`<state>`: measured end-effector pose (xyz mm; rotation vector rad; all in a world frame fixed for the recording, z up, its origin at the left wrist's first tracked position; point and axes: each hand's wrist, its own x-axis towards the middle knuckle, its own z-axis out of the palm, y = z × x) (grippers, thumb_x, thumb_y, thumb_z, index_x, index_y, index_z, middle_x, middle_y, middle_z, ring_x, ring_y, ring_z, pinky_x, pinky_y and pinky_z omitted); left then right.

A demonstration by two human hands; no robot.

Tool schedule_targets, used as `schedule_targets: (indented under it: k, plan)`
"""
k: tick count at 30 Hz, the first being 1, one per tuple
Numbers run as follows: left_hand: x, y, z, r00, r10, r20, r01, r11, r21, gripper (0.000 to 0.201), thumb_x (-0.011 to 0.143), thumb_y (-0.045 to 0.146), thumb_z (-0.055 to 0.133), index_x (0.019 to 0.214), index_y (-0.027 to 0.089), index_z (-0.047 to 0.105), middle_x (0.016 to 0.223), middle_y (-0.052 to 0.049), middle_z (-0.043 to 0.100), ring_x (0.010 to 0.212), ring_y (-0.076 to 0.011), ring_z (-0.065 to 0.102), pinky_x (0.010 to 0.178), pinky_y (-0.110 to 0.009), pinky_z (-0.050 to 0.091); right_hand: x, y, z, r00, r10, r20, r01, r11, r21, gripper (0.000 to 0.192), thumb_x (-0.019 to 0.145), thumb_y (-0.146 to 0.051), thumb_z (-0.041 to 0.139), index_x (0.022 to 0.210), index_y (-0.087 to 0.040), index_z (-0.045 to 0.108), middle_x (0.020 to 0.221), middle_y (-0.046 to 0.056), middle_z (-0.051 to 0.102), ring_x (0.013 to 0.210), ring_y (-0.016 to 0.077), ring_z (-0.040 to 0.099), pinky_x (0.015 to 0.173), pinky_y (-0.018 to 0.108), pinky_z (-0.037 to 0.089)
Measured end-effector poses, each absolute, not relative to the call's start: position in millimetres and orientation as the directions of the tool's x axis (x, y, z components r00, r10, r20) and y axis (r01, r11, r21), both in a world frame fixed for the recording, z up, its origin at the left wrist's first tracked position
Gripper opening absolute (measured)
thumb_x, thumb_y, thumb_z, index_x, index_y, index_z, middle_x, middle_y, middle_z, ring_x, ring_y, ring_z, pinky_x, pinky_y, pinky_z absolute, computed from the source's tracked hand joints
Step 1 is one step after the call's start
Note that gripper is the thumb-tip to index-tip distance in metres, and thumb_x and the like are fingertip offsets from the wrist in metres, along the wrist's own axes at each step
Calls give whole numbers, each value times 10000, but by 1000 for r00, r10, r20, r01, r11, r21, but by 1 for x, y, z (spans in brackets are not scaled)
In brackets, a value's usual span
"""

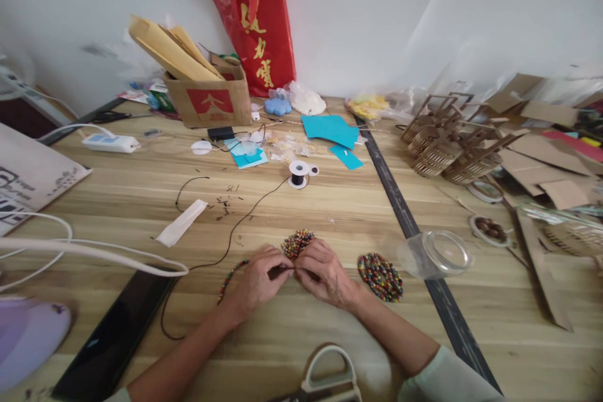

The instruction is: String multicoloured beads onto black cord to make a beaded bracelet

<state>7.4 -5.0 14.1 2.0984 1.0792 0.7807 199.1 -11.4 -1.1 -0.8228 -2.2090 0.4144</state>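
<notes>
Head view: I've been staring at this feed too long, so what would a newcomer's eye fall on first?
Probably the tall red bag with gold characters, standing against the wall at the back. Then the left hand and right hand, fingertips close together at front centre, with a multicoloured bead bunch just beyond them and a coiled bead strand to the right. Bright blue sheets stand out farther back.

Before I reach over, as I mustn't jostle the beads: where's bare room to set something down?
Mostly bare wood lies between the spool and black strip, above the coiled beads; another patch, between the forearms, above the cream handle. It's crowded around the cardboard box and brown baskets.
</notes>
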Motion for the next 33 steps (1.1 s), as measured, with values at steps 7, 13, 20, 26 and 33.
schedule_targets:
  k: [7,13,20,26,33]
  plan:
    - [7,-6,17,482,861,163,446,-401,800,103,802,141,603,724,176,660,731,-25,644,783,-175,581,743,-270,457,200,-12,-3,-547,667,506,440,743,-504,118,904,-148,501,855,-201,595,785,44,625,799,183,542,794,361,437]
    - [5,-6,19,458,882,111,444,-335,831,121,796,116,564,706,169,626,724,-22,605,760,-164,559,715,-255,442,200,-11,-2,-513,671,535,422,740,-523,89,904,-148,515,897,-207,581,813,43,655,789,178,573,794,362,437]
    - [5,-6,16,447,888,107,458,-330,826,110,779,107,559,699,160,613,724,-27,597,748,-163,552,699,-251,441,202,-8,-7,-473,700,535,387,711,-588,74,921,-183,545,912,-205,616,831,43,678,800,169,600,817,360,443]
    - [5,-6,15,438,892,112,459,-329,826,106,779,117,559,704,164,617,729,-26,609,749,-160,566,690,-243,450,203,-7,-9,-454,714,533,349,693,-631,72,913,-166,563,931,-201,623,837,41,696,784,158,624,864,378,442]
    - [6,-7,17,440,891,110,444,-322,836,113,774,114,551,702,171,617,728,-24,626,746,-155,578,690,-239,465,203,-8,-8,-466,715,521,354,690,-631,50,907,-194,574,916,-206,622,854,44,705,800,164,641,917,402,429]
